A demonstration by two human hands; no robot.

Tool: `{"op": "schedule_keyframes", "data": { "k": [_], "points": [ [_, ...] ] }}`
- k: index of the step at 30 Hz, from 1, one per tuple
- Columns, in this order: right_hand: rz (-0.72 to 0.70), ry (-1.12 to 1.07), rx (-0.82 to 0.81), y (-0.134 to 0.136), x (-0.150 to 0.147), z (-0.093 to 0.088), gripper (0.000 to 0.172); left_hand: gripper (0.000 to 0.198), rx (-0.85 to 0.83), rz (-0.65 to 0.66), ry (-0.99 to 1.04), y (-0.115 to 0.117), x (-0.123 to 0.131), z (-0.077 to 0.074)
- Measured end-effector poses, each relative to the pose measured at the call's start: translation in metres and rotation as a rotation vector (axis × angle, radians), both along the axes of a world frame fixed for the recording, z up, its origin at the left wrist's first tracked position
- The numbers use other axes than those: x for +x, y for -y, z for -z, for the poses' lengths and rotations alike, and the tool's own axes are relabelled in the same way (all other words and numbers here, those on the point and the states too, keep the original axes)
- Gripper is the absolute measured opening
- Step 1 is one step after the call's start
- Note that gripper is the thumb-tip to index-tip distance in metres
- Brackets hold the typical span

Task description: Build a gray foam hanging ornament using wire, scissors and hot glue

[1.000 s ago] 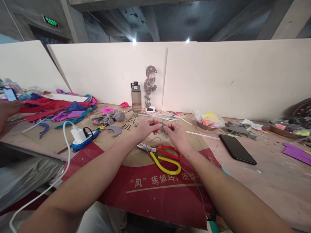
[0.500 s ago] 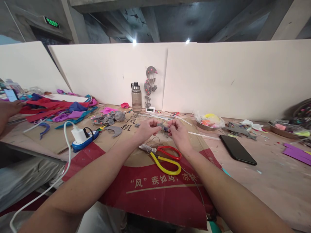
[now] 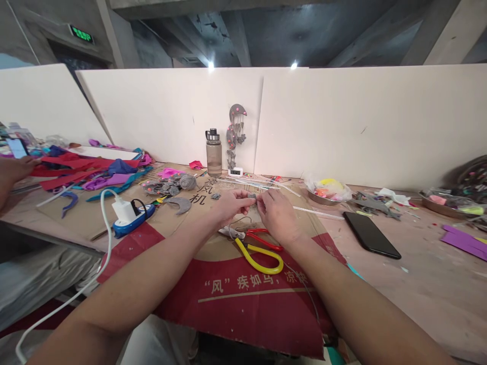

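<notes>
My left hand (image 3: 233, 207) is closed, thumb and fingertips pinching a small grey felt piece (image 3: 251, 195) over the cardboard. Pressed against the same piece from the other side, my right hand (image 3: 277, 213) is closed too, and its fingers hide most of the felt. Just below the hands lie scissors (image 3: 261, 258) with one red and one yellow handle, their blades pointing left. A thin grey cord curls beside the blades. Left of my left hand rests a tiny grey scrap (image 3: 215, 196), and farther left a grey felt crescent (image 3: 178, 205).
A water bottle (image 3: 213, 154) stands at the back by a hanging grey moon ornament (image 3: 237, 110) and small clock (image 3: 235, 172). A black phone (image 3: 371, 234) lies right, a blue power strip (image 3: 134, 221) left. Another person's hand (image 3: 17, 170) is at the far left, near coloured cloth strips (image 3: 83, 165).
My hands have come closer together, and my right hand has turned further over the felt piece. More of the piece is now covered by the fingers.
</notes>
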State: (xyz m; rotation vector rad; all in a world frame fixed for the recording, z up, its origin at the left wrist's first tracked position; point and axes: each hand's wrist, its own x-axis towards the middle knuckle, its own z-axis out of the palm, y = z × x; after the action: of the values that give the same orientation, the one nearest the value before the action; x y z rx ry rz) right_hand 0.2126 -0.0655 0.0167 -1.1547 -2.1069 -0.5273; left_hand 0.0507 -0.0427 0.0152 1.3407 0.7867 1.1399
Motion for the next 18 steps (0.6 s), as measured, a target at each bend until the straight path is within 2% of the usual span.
{"op": "schedule_keyframes", "data": {
  "k": [3,8,12,15,18],
  "points": [
    [-0.015,-0.092,-0.045,-0.001,-0.002,0.0,0.009,0.025,-0.054,0.003,0.042,-0.001,0.0,0.0],
    [-0.062,-0.587,-0.243,-0.008,0.0,0.0,0.007,0.026,-0.027,-0.095,0.067,-0.008,-0.004,0.001],
    [-0.22,-0.874,-0.411,-0.01,0.001,-0.001,0.013,0.026,0.002,-0.17,0.043,-0.008,-0.006,-0.001],
    [-0.306,-0.929,-0.513,-0.008,-0.001,-0.002,0.011,0.027,0.05,-0.145,-0.033,-0.004,-0.005,-0.002],
    [-0.289,-0.876,-0.465,-0.006,-0.003,-0.001,0.014,0.024,0.131,-0.124,-0.126,-0.001,-0.003,-0.003]
  ]
}}
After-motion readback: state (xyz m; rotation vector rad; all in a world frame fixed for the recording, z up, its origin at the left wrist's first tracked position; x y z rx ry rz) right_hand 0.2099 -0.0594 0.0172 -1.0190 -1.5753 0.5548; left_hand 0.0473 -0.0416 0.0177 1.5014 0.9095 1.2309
